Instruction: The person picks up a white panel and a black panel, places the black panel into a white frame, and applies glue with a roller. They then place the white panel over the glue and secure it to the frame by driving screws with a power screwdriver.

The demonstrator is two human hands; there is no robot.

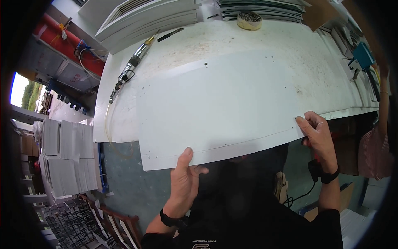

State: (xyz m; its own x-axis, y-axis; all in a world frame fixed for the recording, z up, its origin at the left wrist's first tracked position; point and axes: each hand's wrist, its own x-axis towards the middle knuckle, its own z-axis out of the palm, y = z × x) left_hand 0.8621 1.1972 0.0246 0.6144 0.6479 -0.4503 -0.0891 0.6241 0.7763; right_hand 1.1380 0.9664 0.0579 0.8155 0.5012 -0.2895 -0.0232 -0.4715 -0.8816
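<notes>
Where the two grips meet the near edge, one white sheet (pixel 232 108) lies flat on the tabletop (pixel 257 41), its near margin overhanging toward the person. The left hand (pixel 184 182) pinches that edge, thumb on top and fingers curled beneath. The right hand (pixel 317 133) closes on the sheet's near right corner in the same way, thumb tip on the upper face. Each wrist carries one dark band.

Beyond the left grip, up and to its left, one pneumatic tool (pixel 130 68) lies on the tabletop, a clear hose (pixel 108 124) trailing from it off the edge. Far beyond both grips, at the tabletop's back edge, stands one roll of tape (pixel 249 20), pale yellow and round. Behind the roll rests one stack of grey sheets (pixel 261 10); to that stack's left, one stack of white panels (pixel 149 18).

Left of the left grip, below the tabletop, stand two stacks of white sheets (pixel 66 157). Right of the right grip, a second person's striped sleeve (pixel 373 153) shows at the frame's rim.
</notes>
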